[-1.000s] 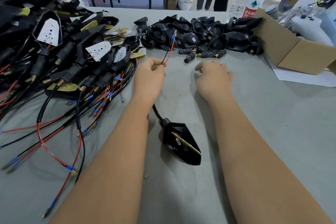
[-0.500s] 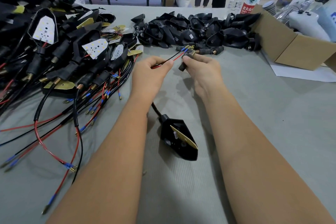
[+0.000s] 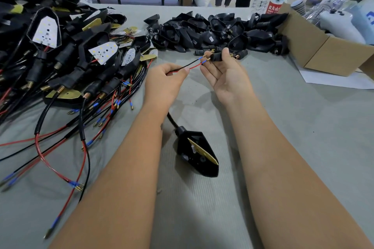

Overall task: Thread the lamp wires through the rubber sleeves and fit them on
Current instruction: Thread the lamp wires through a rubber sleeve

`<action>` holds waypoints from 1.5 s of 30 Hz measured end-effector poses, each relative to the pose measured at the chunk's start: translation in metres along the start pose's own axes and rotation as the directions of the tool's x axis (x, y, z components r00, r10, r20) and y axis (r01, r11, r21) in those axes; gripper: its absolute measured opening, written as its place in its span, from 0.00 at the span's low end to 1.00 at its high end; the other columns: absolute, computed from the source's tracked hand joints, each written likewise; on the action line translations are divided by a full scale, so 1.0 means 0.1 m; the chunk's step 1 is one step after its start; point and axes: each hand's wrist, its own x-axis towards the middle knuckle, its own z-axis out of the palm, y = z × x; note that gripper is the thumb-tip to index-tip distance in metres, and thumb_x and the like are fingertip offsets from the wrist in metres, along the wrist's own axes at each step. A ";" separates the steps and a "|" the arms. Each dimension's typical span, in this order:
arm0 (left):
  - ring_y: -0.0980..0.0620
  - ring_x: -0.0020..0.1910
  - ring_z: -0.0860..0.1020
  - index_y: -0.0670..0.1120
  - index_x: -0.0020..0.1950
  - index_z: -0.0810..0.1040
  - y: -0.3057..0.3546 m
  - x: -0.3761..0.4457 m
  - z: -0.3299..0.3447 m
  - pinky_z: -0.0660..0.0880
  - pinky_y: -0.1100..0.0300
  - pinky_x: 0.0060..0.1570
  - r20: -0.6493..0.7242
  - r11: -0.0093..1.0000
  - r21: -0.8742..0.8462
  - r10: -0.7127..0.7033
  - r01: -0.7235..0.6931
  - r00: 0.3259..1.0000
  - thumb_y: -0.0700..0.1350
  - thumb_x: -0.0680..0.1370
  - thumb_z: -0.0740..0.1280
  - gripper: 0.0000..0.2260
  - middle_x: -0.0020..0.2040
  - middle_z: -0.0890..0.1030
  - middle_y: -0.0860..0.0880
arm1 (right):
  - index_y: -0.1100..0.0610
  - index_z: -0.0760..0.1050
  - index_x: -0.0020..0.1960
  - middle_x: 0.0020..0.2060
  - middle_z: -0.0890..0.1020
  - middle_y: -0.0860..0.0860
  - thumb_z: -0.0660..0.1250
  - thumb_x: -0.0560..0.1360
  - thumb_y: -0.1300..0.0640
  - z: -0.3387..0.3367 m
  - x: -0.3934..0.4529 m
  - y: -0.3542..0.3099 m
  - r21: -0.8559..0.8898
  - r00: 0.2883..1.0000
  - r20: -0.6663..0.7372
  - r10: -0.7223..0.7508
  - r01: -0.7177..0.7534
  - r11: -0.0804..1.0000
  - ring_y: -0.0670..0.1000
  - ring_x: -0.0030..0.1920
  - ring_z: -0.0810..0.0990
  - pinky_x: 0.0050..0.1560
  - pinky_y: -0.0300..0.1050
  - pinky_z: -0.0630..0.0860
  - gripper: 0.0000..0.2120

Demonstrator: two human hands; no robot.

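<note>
Sleeve at right hand fingertips

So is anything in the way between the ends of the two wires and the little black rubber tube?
Nothing visible. The left hand pinches the red and black wires, and their metal tips point at the open end of the rubber sleeve held by the right hand. Only a small bare gap lies between tips and sleeve.

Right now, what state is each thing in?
Left hand: pinches the wires.
Right hand: holds the sleeve in its fingertips.
Wires: tips at the sleeve's mouth, not yet through.
Lamp: lying on the table.
Box: open.
</note>
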 end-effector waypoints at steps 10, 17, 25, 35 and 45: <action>0.60 0.33 0.73 0.55 0.42 0.81 -0.03 0.02 0.01 0.70 0.67 0.36 -0.019 1.000 0.021 -0.009 0.010 1.000 0.52 0.75 0.72 0.03 0.34 0.77 0.57 | 0.55 0.68 0.47 0.42 0.85 0.56 0.64 0.81 0.57 -0.03 -0.04 -0.02 -0.047 0.999 0.036 -0.031 0.033 0.998 0.55 0.43 0.85 0.45 0.47 0.82 0.06; 0.60 0.32 0.72 0.49 0.47 0.83 -0.03 0.04 0.00 0.70 0.64 0.37 -0.084 0.999 0.015 -0.032 0.034 0.996 0.51 0.76 0.71 0.06 0.33 0.76 0.56 | 0.54 0.73 0.46 0.43 0.85 0.52 0.65 0.80 0.55 0.02 -0.06 0.01 -0.232 0.993 0.070 -0.100 0.113 0.966 0.51 0.44 0.84 0.44 0.45 0.80 0.05; 0.58 0.33 0.74 0.51 0.36 0.80 0.06 -0.02 -0.05 0.73 0.66 0.38 -0.108 0.990 -0.093 -0.112 0.102 0.988 0.50 0.76 0.71 0.09 0.35 0.78 0.52 | 0.56 0.73 0.53 0.45 0.86 0.55 0.67 0.79 0.60 0.01 -0.07 0.02 -0.334 0.987 0.028 -0.160 0.161 0.929 0.50 0.41 0.83 0.45 0.42 0.80 0.04; 0.54 0.37 0.75 0.51 0.36 0.80 0.10 -0.03 -0.05 0.73 0.61 0.41 -0.076 0.985 -0.126 -0.127 0.117 0.989 0.49 0.75 0.71 0.09 0.37 0.78 0.51 | 0.56 0.70 0.48 0.45 0.84 0.59 0.63 0.81 0.57 0.04 -0.06 0.04 -0.143 0.994 0.074 -0.075 0.085 0.986 0.54 0.43 0.85 0.43 0.45 0.82 0.04; 0.65 0.26 0.72 0.53 0.36 0.79 0.08 -0.04 -0.04 0.69 0.73 0.30 -0.110 0.996 -0.058 -0.067 0.061 0.992 0.48 0.75 0.71 0.08 0.31 0.77 0.56 | 0.52 0.72 0.48 0.47 0.85 0.59 0.65 0.80 0.56 0.03 -0.10 0.04 -0.211 0.991 0.075 -0.109 0.123 0.970 0.56 0.44 0.85 0.42 0.46 0.81 0.03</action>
